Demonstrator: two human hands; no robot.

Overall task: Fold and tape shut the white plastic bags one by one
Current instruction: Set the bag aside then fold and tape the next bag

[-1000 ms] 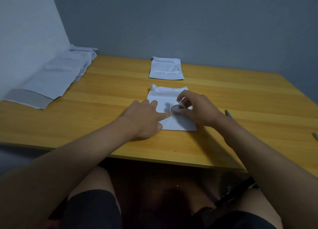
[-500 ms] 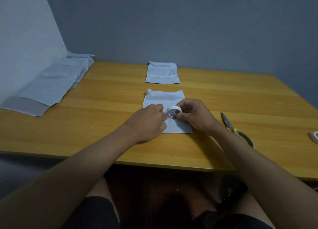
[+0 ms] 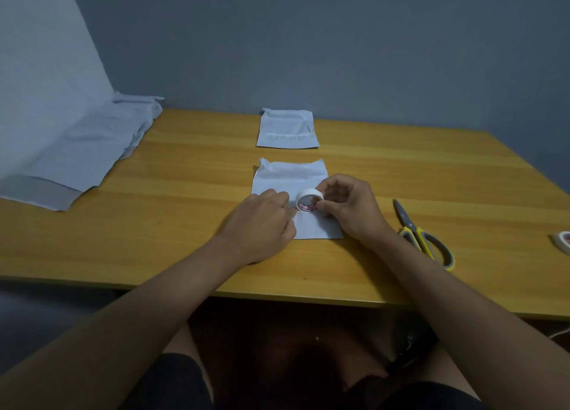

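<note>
A folded white bag [image 3: 291,180] lies flat at the table's [image 3: 185,224] centre, long axis running away from the person. The right hand [image 3: 348,207] pinches a tape roll [image 3: 309,199] on edge, its open core facing the camera, above the bag; the left hand's [image 3: 262,224] curled fingers meet the roll's side, apparently at the tape end.

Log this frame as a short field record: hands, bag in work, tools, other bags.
right hand: grips the tape roll above the bag
left hand: fingers at the roll, apparently at the tape end; exact grip unclear
bag in work: folded, flat on the table
scissors: lying right of the bag, untouched
second tape roll: at right frame edge
far bag: folded, near the wall
bag pile: far left
</note>
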